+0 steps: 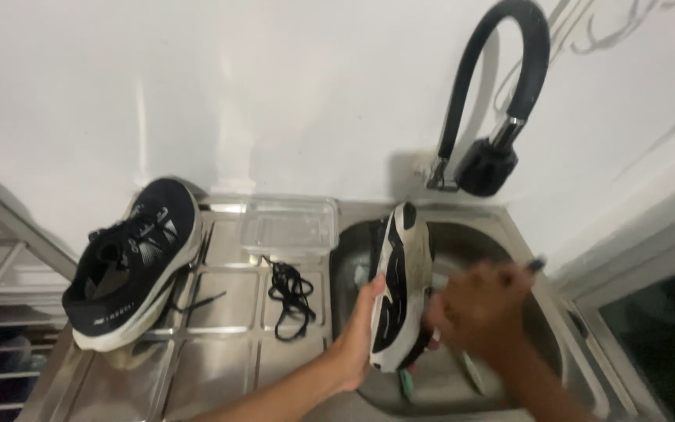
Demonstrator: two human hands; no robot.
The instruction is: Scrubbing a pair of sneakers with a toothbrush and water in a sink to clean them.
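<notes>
My left hand (359, 328) grips a black-and-white sneaker (397, 273) from below, holding it on its side over the steel sink (544, 328) with the worn white sole facing me. My right hand (478, 309), blurred with motion, is against the shoe's far side and holds a thin dark-tipped handle (531, 267), apparently a brush. A second black sneaker with a white sole (134, 262) rests on the draining board at the left. A loose black shoelace (289, 295) lies on the board between the two shoes.
A clear plastic container (289, 223) sits at the back of the steel draining board (220, 352). A black flexible faucet (494, 101) arches from the white wall above the sink. A metal rail (9, 223) runs at the left edge.
</notes>
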